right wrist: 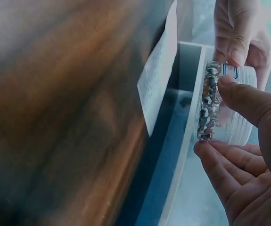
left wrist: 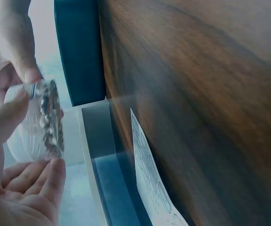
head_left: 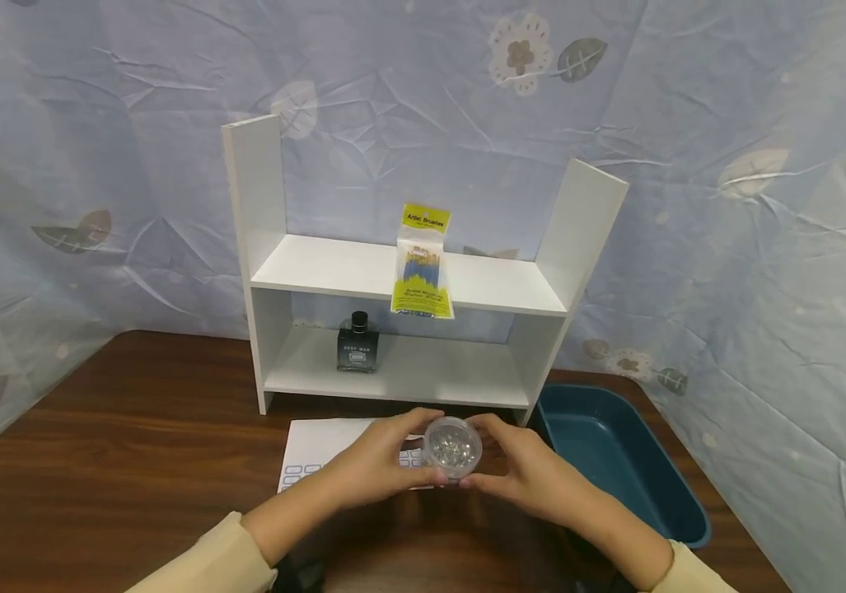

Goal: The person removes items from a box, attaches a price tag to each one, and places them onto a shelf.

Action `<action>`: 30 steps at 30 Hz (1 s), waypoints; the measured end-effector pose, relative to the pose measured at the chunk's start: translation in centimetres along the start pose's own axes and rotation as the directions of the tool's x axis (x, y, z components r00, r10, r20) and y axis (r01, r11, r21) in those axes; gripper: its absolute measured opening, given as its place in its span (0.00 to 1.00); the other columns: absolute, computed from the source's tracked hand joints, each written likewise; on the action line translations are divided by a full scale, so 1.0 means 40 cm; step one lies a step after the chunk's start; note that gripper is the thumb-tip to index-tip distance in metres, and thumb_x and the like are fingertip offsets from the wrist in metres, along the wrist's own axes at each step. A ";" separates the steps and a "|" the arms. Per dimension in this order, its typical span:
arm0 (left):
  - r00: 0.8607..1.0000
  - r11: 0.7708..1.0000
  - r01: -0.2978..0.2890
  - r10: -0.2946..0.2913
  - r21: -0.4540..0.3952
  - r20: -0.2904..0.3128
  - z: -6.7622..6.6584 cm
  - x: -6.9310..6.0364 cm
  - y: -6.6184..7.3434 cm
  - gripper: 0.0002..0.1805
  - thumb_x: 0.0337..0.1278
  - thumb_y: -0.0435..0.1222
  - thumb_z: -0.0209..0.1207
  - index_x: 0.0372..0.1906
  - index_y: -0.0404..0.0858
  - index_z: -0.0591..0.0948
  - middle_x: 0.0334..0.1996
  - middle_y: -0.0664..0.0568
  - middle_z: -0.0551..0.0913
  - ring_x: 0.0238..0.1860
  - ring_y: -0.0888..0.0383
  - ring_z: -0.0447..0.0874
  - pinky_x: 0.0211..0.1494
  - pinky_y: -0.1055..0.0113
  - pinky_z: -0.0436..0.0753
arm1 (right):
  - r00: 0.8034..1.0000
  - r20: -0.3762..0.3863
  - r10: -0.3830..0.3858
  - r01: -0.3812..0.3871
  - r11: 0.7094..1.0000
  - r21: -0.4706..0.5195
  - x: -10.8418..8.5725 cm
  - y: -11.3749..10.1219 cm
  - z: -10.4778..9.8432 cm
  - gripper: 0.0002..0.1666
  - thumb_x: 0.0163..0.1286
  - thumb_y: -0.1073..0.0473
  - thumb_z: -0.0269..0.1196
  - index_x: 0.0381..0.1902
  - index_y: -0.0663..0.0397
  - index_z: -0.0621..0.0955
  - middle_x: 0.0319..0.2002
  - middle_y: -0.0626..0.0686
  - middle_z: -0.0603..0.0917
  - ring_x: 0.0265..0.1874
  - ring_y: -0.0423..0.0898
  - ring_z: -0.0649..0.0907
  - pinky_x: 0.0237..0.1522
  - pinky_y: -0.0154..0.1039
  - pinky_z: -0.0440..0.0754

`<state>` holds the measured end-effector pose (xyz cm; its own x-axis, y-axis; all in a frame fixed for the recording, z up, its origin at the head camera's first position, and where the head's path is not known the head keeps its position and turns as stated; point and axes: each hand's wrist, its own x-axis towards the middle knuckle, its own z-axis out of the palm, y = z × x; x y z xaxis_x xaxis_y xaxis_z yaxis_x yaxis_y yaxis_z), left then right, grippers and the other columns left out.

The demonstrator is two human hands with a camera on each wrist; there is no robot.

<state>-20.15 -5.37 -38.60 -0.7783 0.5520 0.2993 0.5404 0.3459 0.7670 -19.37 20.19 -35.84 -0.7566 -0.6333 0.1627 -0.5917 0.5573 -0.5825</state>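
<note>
A small round clear plastic jar (head_left: 452, 447) is held up above the table between both hands. My left hand (head_left: 381, 461) grips its left side between thumb and fingers, and my right hand (head_left: 522, 465) grips the right side likewise. In the right wrist view, shiny metallic pieces (right wrist: 209, 103) lie in a layer at the bottom of the jar, and a ridged clear rim or lid shows at the other end. A small blue-lined label (right wrist: 230, 70) is on its wall. Under the hands lies a white sheet (head_left: 326, 441) printed with rows of outlined boxes.
Behind the hands stands a white two-tier shelf (head_left: 467, 375). A dark perfume bottle (head_left: 357, 346) sits on its lower board; a yellow-labelled artist brush pack (head_left: 423, 268) hangs over the upper board's front edge. A teal tray (head_left: 608, 445) is at right on the brown wooden table (head_left: 133, 428).
</note>
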 end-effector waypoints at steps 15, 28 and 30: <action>0.978 0.996 0.077 -0.084 -0.047 -0.192 0.007 0.086 -0.014 0.35 0.63 0.36 0.72 0.72 0.30 0.73 0.62 0.35 0.84 0.62 0.42 0.87 0.62 0.60 0.87 | 0.983 -0.138 0.118 -0.116 0.993 0.024 0.071 0.045 -0.041 0.37 0.70 0.56 0.72 0.70 0.65 0.71 0.58 0.64 0.85 0.56 0.58 0.88 0.54 0.40 0.89; 0.967 0.987 0.089 -0.117 -0.134 -0.224 -0.007 0.166 -0.050 0.35 0.64 0.33 0.70 0.73 0.31 0.71 0.67 0.34 0.80 0.69 0.38 0.80 0.69 0.52 0.82 | 0.973 -0.170 0.155 -0.167 0.984 -0.057 0.138 0.071 -0.073 0.41 0.71 0.55 0.71 0.74 0.68 0.69 0.62 0.67 0.83 0.58 0.61 0.87 0.58 0.54 0.88; 0.968 0.985 0.093 -0.124 -0.148 -0.220 -0.009 0.180 -0.054 0.35 0.64 0.33 0.69 0.73 0.32 0.70 0.68 0.35 0.79 0.70 0.39 0.79 0.71 0.52 0.81 | 0.972 -0.170 0.163 -0.175 0.983 -0.060 0.146 0.078 -0.079 0.41 0.72 0.56 0.70 0.74 0.68 0.68 0.63 0.68 0.82 0.59 0.62 0.86 0.59 0.56 0.87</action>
<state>-27.02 -2.43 -37.89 -0.8905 0.3242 0.3191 0.4126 0.2799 0.8669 -26.51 19.93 -34.18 -0.8790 -0.4337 0.1982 -0.4656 0.6909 -0.5531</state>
